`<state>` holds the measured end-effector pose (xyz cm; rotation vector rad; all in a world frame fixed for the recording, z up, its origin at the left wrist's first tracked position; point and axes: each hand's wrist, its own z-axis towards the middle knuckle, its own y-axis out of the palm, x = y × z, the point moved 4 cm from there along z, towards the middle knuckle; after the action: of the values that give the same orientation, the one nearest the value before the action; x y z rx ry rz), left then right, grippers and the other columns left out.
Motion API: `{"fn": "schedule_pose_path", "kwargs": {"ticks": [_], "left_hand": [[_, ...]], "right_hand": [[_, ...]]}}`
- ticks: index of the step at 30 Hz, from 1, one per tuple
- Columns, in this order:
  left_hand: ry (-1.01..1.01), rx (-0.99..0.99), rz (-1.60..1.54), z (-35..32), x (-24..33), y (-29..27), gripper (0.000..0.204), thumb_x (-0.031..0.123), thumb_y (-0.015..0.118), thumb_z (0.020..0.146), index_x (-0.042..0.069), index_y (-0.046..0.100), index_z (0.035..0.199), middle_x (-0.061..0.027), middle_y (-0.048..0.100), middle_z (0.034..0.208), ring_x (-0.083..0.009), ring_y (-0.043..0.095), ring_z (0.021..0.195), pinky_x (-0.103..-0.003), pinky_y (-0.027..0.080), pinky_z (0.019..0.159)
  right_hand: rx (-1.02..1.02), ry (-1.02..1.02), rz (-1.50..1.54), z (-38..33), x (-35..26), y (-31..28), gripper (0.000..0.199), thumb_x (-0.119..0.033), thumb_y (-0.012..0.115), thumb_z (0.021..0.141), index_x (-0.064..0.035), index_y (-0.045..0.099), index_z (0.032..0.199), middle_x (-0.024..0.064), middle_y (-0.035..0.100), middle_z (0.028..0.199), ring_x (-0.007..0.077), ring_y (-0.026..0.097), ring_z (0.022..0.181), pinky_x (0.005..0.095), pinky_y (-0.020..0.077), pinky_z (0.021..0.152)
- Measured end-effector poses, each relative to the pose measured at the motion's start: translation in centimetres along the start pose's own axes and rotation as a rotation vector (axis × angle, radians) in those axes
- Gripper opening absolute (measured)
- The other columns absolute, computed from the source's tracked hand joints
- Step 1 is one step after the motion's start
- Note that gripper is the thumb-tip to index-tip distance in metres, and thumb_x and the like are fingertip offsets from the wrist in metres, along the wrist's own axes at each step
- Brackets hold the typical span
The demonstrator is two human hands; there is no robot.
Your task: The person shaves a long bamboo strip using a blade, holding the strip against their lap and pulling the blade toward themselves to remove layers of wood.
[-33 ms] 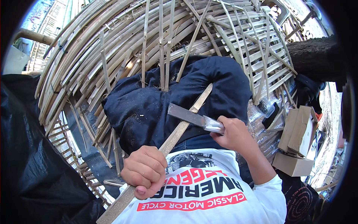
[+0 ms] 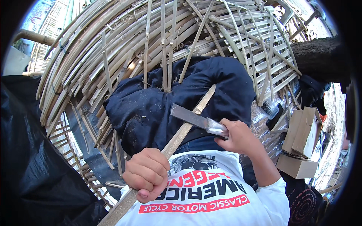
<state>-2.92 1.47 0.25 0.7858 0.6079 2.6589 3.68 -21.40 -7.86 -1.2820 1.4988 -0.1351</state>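
Left hand clenched around a bamboo strip, which runs from 7 o'clock to 1 o'clock; right hand grasping the handle of a knife, blade laid across the strip and pointing to 10 o'clock, its end projecting past the strip's edge. Cardboard box at 3 o'clock; contents cannot be made out. Bare strip separates blade from left hand. Strip's upper end overlies dark cloth, apart from slats at 11 o'clock.

Left fingers and right fingers curled
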Motion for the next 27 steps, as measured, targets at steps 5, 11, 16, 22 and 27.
{"fn": "schedule_pose_path", "kwargs": {"ticks": [5, 11, 16, 22, 27], "left_hand": [[0.003, -0.06, -0.037, 0.4, 0.0, 0.7, 0.043, 0.013, 0.053, 0.09, 0.012, 0.035, 0.052, 0.0019, 0.043, 0.04, -0.0058, 0.038, 0.029, -0.02, 0.036, 0.03], [-0.022, -0.113, -0.028, -0.1, -0.5, 0.9, 0.044, 0.013, 0.053, 0.089, 0.012, 0.033, 0.05, 0.0009, 0.042, 0.039, -0.0063, 0.038, 0.028, -0.02, 0.035, 0.03], [0.02, -0.092, -0.022, -0.5, -0.1, 0.2, 0.044, 0.013, 0.052, 0.09, 0.012, 0.033, 0.05, 0.0016, 0.041, 0.039, -0.0063, 0.038, 0.028, -0.02, 0.034, 0.03], [0.023, -0.093, -0.022, -1.6, 0.5, -0.3, 0.044, 0.012, 0.051, 0.09, 0.012, 0.033, 0.05, 0.0018, 0.04, 0.039, -0.0065, 0.037, 0.028, -0.02, 0.035, 0.031], [0.021, -0.081, 0.063, -2.8, 0.7, 0.2, 0.045, 0.014, 0.051, 0.091, 0.013, 0.033, 0.05, 0.0018, 0.04, 0.039, -0.0067, 0.038, 0.028, -0.021, 0.036, 0.031]], "right_hand": [[-0.19, -0.06, 0.371, 0.8, 1.8, 0.6, 0.029, -0.016, 0.077, 0.077, 0.0007, 0.06, 0.092, 0.0147, 0.064, 0.071, 0.027, 0.059, 0.06, 0.0324, 0.0472, 0.063], [-0.183, 0.149, 0.338, 0.9, 2.0, 2.0, 0.022, -0.017, 0.075, 0.075, 0.0016, 0.067, 0.084, 0.0198, 0.067, 0.073, 0.0347, 0.067, 0.067, 0.0376, 0.0504, 0.064], [0.194, 0.104, 0.199, 0.0, 1.1, 4.8, 0.018, -0.012, 0.073, 0.07, 0.0, 0.066, 0.083, 0.0211, 0.065, 0.072, 0.0397, 0.065, 0.071, 0.0435, 0.0522, 0.066], [0.379, 0.065, 0.111, -0.2, 1.1, 6.3, 0.017, -0.01, 0.073, 0.068, -0.0018, 0.061, 0.078, 0.0186, 0.064, 0.068, 0.0381, 0.065, 0.068, 0.0432, 0.0518, 0.062], [0.518, 0.011, 0.068, -0.2, 1.8, 7.5, 0.019, -0.006, 0.072, 0.065, -0.0029, 0.059, 0.077, 0.0165, 0.063, 0.068, 0.0367, 0.064, 0.065, 0.0416, 0.0505, 0.059]]}}
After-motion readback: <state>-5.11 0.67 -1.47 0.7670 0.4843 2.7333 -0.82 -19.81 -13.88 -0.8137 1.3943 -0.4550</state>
